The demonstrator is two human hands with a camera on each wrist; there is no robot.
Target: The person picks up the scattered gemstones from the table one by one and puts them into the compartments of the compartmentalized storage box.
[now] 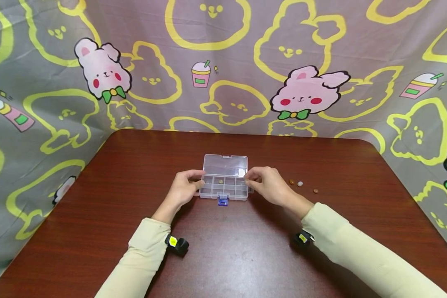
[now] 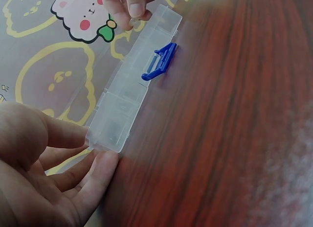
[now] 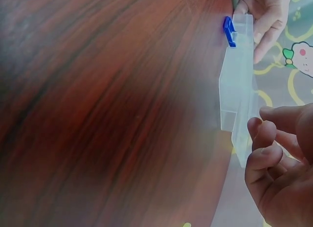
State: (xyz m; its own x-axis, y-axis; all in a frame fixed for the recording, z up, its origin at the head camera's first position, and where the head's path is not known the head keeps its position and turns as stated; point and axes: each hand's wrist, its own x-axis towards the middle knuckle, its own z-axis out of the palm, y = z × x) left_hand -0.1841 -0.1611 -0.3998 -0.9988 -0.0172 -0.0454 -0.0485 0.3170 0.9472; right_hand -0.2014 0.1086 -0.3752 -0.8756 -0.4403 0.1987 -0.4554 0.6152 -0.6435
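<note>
A clear plastic compartment box [image 1: 224, 189] lies on the table with its lid [image 1: 225, 165] raised at the back and a blue latch [image 1: 223, 201] at the front. At its left end my left hand [image 1: 182, 188] grips the wall between thumb and fingers. Over the right end, my right hand [image 1: 270, 185] pinches a small pale stone [image 2: 133, 22] in its fingertips, mostly hidden by them. One yellowish stone [image 1: 221, 181] sits in a back compartment. To the right of my right hand lie a brown stone [image 1: 291, 181], a white stone [image 1: 300, 183] and a reddish-brown stone [image 1: 315, 191].
The brown wooden table [image 1: 223, 248] reaches back to a cloth [image 1: 238, 62] printed with rabbits and cups, which also hangs at both sides. Black cameras are strapped on both wrists, over the pale sleeves [image 1: 149, 240].
</note>
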